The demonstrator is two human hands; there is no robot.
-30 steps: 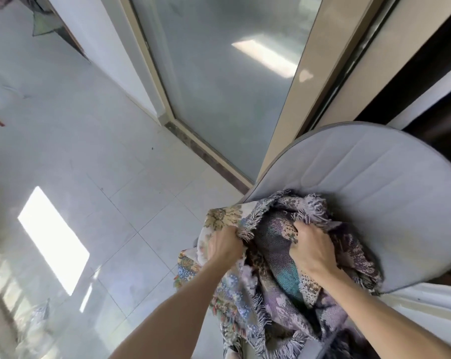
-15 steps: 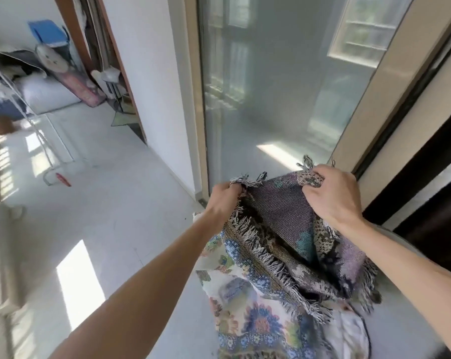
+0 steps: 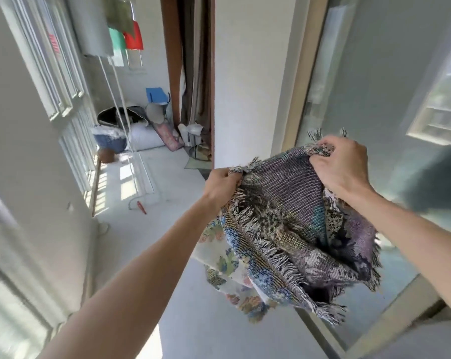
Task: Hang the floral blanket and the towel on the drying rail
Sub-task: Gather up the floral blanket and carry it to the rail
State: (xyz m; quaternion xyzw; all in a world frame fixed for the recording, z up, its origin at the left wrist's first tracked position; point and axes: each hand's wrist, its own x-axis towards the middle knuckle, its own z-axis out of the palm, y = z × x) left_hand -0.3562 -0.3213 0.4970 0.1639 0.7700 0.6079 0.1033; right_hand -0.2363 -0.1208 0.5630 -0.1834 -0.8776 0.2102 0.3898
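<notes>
1. The floor (image 3: 172, 203) runs pale and bare from near you to the far end of the narrow room, with sun patches on its left side by the windows (image 3: 64, 81).
2. The glass door (image 3: 400, 125) fills the right side, just behind the cloth you hold.
3. The floral blanket (image 3: 283, 229) is bunched and held up in mid-air at centre right, clear of the floor. Its dark purple woven side faces you, a fringed edge crosses it diagonally, and a paler flowered part hangs below to the left.
4. Your right hand (image 3: 340, 167) is closed tight on the blanket's top far edge, fingers curled over the cloth, fringe poking out above it.
5. Your left hand (image 3: 220, 183) is clenched on the same top edge, left of and slightly lower than the right. The blanket's top stretches between the two grips and the bulk sags beneath them.
6. Hanging laundry (image 3: 127, 35), green and red, shows far up at top left.
7. A blue basket (image 3: 110, 141) sits far left on the floor among blurred clutter.
8. A red sticker (image 3: 54, 46) on the left window carries marks too blurred to read; you have no legible writing anywhere.
</notes>
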